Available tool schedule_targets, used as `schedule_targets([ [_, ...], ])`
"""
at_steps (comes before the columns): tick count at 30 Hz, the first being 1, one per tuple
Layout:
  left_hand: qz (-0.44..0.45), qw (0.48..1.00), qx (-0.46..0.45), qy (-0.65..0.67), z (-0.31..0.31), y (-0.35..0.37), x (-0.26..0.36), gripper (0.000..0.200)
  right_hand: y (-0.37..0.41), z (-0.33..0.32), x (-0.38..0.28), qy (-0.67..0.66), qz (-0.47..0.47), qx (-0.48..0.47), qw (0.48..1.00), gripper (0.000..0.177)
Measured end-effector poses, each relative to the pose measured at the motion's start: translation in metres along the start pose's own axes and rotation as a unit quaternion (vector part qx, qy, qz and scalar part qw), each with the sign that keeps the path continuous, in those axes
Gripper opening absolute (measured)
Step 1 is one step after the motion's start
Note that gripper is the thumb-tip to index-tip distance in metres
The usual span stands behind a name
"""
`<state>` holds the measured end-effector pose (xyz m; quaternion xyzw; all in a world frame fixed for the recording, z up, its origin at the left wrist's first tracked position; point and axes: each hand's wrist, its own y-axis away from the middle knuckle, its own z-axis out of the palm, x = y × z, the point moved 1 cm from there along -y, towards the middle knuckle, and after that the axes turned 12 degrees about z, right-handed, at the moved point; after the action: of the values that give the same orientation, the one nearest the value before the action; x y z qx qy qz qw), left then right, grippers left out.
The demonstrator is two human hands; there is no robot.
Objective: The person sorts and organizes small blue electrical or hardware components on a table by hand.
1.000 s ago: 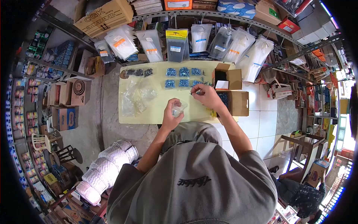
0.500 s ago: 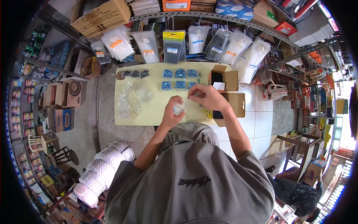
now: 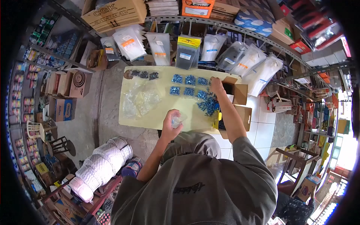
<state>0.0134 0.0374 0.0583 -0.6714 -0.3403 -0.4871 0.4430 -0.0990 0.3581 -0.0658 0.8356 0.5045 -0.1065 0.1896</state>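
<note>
A pale yellow table [image 3: 176,107] bears everything. At its right edge, two open cardboard boxes [image 3: 241,94] sit close under the right forearm, which might nudge them. Left of that arm, a loose pile of small blue pieces [image 3: 207,107] could scatter if a sleeve or wrist brushed it. The right hand [image 3: 216,85] reaches beside six filled packets [image 3: 190,80] in two rows and might knock one askew; whether its bunched fingers pinch anything, I cannot tell. Nearer the body, the left hand [image 3: 171,123] curls around a small clear bag [image 3: 179,120]; gripping too tightly could close its mouth. The bag looks thin, shiny and crinkled, its contents unclear.
</note>
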Motion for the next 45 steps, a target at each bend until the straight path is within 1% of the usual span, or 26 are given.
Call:
schedule_targets([
  [1, -0.004, 1.0, 0.004, -0.003, -0.003, 0.004, 0.001, 0.048, -0.004, 0.008, 0.002, 0.027, 0.011, -0.005, 1.0, 0.03],
  [3, -0.035, 0.998, 0.057, -0.021, -0.01, 0.011, 0.001, 0.047, -0.007, 0.02, 0.006, 0.014, 0.03, -0.037, 0.999, 0.028],
  [7, -0.057, 0.995, 0.082, -0.028, -0.019, 0.022, -0.002, 0.047, 0.0, 0.031, 0.007, 0.033, 0.023, -0.008, 0.999, 0.029],
  [9, -0.073, 0.993, 0.096, 0.001, -0.021, 0.023, -0.005, 0.047, 0.002, 0.027, 0.003, 0.044, 0.019, 0.006, 0.999, 0.03],
  [11, -0.073, 0.994, 0.08, -0.001, -0.024, 0.022, -0.009, 0.048, 0.007, 0.022, -0.002, 0.085, 0.026, -0.017, 0.996, 0.022],
  [12, -0.069, 0.996, 0.063, -0.004, -0.025, 0.019, -0.01, 0.05, 0.009, 0.022, -0.003, 0.085, 0.027, -0.017, 0.996, 0.022],
  [14, -0.062, 0.996, 0.057, -0.002, -0.025, 0.011, -0.011, 0.05, 0.012, 0.018, -0.006, 0.12, -0.009, -0.001, 0.993, 0.022],
  [17, -0.049, 0.998, 0.043, -0.003, -0.024, -0.001, -0.009, 0.051, 0.013, 0.016, -0.006, 0.142, 0.003, -0.016, 0.99, 0.023],
  [20, -0.034, 0.999, 0.034, -0.01, -0.024, -0.011, -0.01, 0.051, 0.015, 0.014, -0.007, 0.073, 0.017, 0.024, 0.997, 0.019],
  [21, -0.025, 0.999, 0.033, -0.013, -0.024, -0.012, -0.011, 0.051, 0.017, 0.009, -0.011, 0.071, 0.019, 0.025, 0.997, 0.019],
  [23, -0.026, 0.999, 0.038, -0.006, -0.023, -0.015, -0.008, 0.05, 0.024, -0.014, -0.025, -0.015, 0.065, 0.067, 0.996, 0.019],
  [24, -0.026, 0.999, 0.046, 0.001, -0.022, -0.018, -0.008, 0.049, 0.029, -0.025, -0.032, -0.016, 0.065, 0.067, 0.996, 0.019],
  [25, -0.025, 0.999, 0.047, 0.0, -0.021, -0.019, -0.007, 0.049, 0.037, -0.037, -0.041, -0.136, 0.021, 0.053, 0.989, 0.019],
  [26, -0.021, 0.999, 0.042, 0.024, -0.019, -0.02, -0.007, 0.049, 0.047, -0.049, -0.051, -0.254, -0.025, 0.037, 0.966, 0.019],
  [27, -0.016, 0.998, 0.038, 0.046, -0.018, -0.021, -0.007, 0.049, 0.062, -0.064, -0.067, -0.255, -0.031, 0.035, 0.966, 0.019],
  [28, -0.014, 0.998, 0.043, 0.042, -0.016, -0.023, -0.006, 0.049, 0.084, -0.08, -0.088, -0.333, -0.036, -0.033, 0.942, 0.018],
  [29, -0.021, 0.998, 0.021, 0.052, -0.014, -0.025, -0.005, 0.05, 0.106, -0.096, -0.106, -0.407, -0.04, -0.101, 0.907, 0.018],
  [30, -0.027, 0.998, -0.002, 0.062, -0.012, -0.026, -0.004, 0.05, 0.127, -0.111, -0.118, -0.421, -0.074, -0.154, 0.891, 0.018],
  [31, -0.026, 0.998, -0.001, 0.061, -0.01, -0.027, -0.004, 0.05, 0.145, -0.125, -0.128, -0.432, -0.107, -0.206, 0.871, 0.017],
  [32, -0.013, 0.998, -0.012, 0.056, -0.007, -0.028, -0.004, 0.05, 0.158, -0.14, -0.137, -0.394, -0.14, -0.211, 0.883, 0.017],
  [34, -0.002, 0.998, -0.033, 0.052, -0.004, -0.031, -0.001, 0.051, 0.174, -0.156, -0.148, -0.339, -0.197, -0.209, 0.896, 0.021],
  [35, -0.001, 0.998, -0.034, 0.053, -0.002, -0.032, -0.001, 0.051, 0.178, -0.157, -0.148, -0.339, -0.197, -0.207, 0.896, 0.021],
  [37, -0.022, 0.995, -0.05, 0.08, 0.002, -0.034, -0.004, 0.051, 0.185, -0.16, -0.148, -0.31, -0.24, -0.206, 0.896, 0.024],
  [38, -0.021, 0.995, -0.051, 0.08, 0.003, -0.033, -0.004, 0.051, 0.186, -0.155, -0.143, -0.308, -0.254, -0.195, 0.896, 0.029],
  [42, -0.001, 0.996, -0.07, 0.06, 0.005, -0.032, 0.002, 0.052, 0.192, -0.155, -0.137, -0.285, -0.268, -0.17, 0.904, 0.03],
  [45, -0.003, 0.995, -0.08, 0.061, 0.008, -0.028, 0.003, 0.052, 0.199, -0.156, -0.137, -0.299, -0.254, -0.157, 0.906, 0.028],
])
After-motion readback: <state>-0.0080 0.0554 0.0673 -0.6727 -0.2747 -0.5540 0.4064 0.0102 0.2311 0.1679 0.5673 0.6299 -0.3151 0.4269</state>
